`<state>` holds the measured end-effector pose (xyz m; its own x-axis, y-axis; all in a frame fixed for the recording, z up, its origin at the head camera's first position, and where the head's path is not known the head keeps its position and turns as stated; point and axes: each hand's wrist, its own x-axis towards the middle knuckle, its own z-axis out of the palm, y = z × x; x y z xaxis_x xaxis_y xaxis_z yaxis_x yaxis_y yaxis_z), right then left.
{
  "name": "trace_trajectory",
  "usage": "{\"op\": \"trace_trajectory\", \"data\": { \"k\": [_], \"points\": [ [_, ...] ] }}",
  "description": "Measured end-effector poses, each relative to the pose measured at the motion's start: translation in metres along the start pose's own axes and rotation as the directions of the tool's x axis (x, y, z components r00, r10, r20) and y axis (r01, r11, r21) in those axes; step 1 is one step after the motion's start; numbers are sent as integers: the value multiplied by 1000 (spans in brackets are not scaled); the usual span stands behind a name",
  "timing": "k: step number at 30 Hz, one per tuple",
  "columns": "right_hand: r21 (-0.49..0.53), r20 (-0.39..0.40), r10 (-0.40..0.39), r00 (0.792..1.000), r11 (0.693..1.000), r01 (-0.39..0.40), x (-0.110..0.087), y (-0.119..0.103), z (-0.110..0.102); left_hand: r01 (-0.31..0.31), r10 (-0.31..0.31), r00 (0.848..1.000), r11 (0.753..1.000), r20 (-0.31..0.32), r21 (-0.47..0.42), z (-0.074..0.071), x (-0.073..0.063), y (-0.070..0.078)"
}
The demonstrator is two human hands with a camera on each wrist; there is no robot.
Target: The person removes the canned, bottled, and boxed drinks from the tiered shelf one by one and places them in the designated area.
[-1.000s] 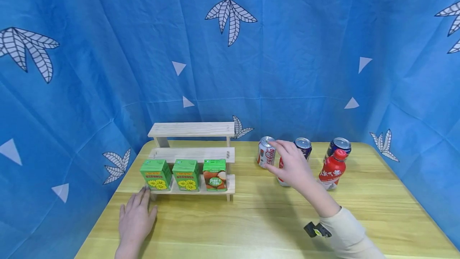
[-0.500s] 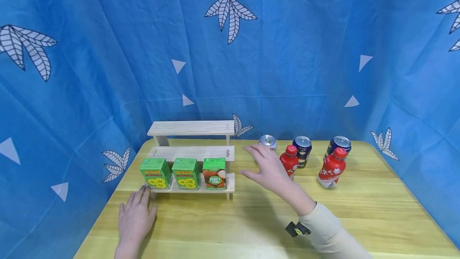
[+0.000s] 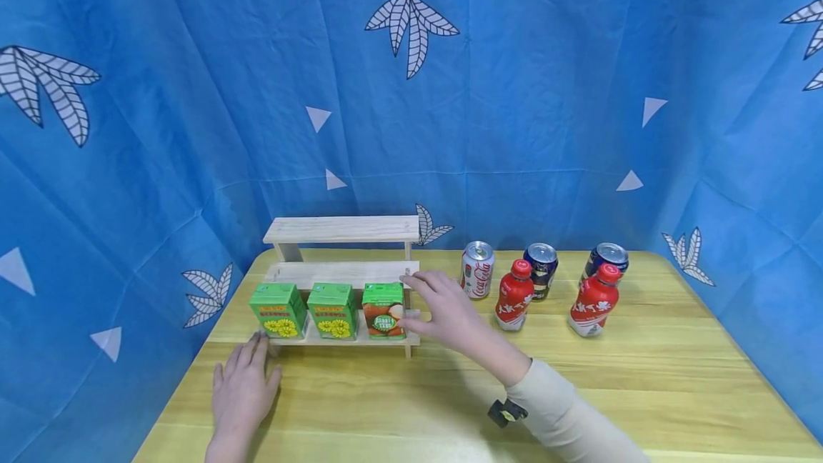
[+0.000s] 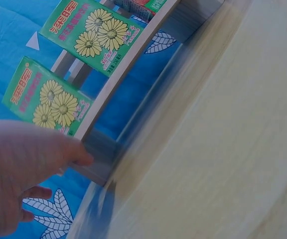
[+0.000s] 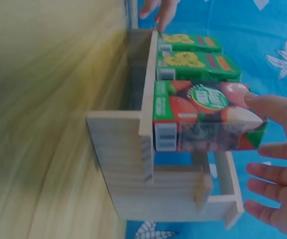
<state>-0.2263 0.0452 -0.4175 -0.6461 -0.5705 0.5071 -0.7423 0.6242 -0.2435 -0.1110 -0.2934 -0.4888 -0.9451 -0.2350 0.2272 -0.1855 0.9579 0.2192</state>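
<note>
Three drink cartons stand in a row on the lowest step of a pale wooden tiered rack [image 3: 341,229]. The left and middle ones are green with yellow flowers: the left carton [image 3: 279,311] and the middle carton [image 3: 332,312]. At the right end stands a green and red fruit drink carton [image 3: 383,311]. My right hand [image 3: 448,311] reaches to it with fingers spread; in the right wrist view the thumb [image 5: 263,103] overlaps its top front edge and the other fingers lie behind, uncurled. My left hand [image 3: 243,388] rests by the rack's front left corner, fingertips right at the shelf end.
Right of the rack stand a silver cola can [image 3: 478,271], a red bottle [image 3: 515,296] and a second red bottle [image 3: 593,304]. Behind them are a dark blue can [image 3: 542,269] and another dark can [image 3: 608,257]. A blue curtain [image 3: 546,127] surrounds the wooden table [image 3: 360,406].
My right hand has moved left from beside the cola can and red bottle to the fruit drink carton, uncovering the can and bottle. My left hand has stayed in place.
</note>
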Motion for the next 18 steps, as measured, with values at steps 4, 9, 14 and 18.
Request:
{"op": "trace_trajectory", "data": {
  "k": [4, 9, 14, 18],
  "points": [
    [-7, 16, -12, 1000, 1000, 12, 3, -5, 5, 4, -4, 1000, 1000, 10, 3, 0, 0, 0],
    [-51, 16, -38, 999, 998, 38, 10, -10, 13, 10, -10, 1000, 1000, 15, -1, -1, -1, 1],
    [-42, 51, -27, 998, 999, 29, 16, -15, 19, 13, -13, 1000, 1000, 20, -7, -2, -1, 1],
    [-39, 86, -3, 996, 999, 7, 20, -19, 23, 17, -16, 999, 1000, 29, -11, -2, -1, 1]
  ]
}}
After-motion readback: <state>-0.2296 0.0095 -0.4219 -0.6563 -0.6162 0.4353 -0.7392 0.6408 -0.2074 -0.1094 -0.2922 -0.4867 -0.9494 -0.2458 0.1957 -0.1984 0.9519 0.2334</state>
